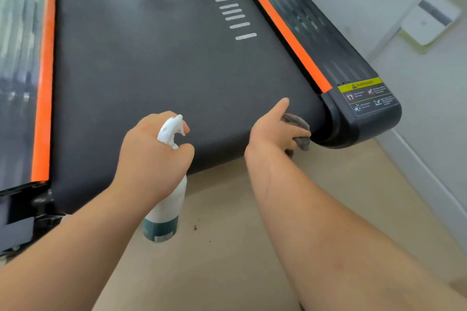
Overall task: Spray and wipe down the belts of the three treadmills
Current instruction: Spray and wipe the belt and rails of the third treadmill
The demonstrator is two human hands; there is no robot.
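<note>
At the treadmill's rear end, far left: side rail (44, 83) with its orange stripe, then the dark belt (151, 58) running away from us.

Left grip (151, 151): wrapped round the neck of the spray bottle (165, 209), one fingertip showing by the white trigger head (171, 131). The nozzle points forward over the belt's near edge and the bottle body hangs over the floor (227, 247).

Right grip (275, 129): clutching a bunched grey cloth (300, 134), thumb stretched forward. The cloth sits at the belt's right rear corner, just beside the black end cap (366, 113) with the yellow warning label. We cannot tell whether cloth meets belt.

We judge this the spraying step on this belt, with the wipe close behind. Next move calls for squeezing the trigger across the belt's width, then flattening the cloth and sweeping leftward from that corner. Only one treadmill shows, so we cannot judge the other two.
</note>
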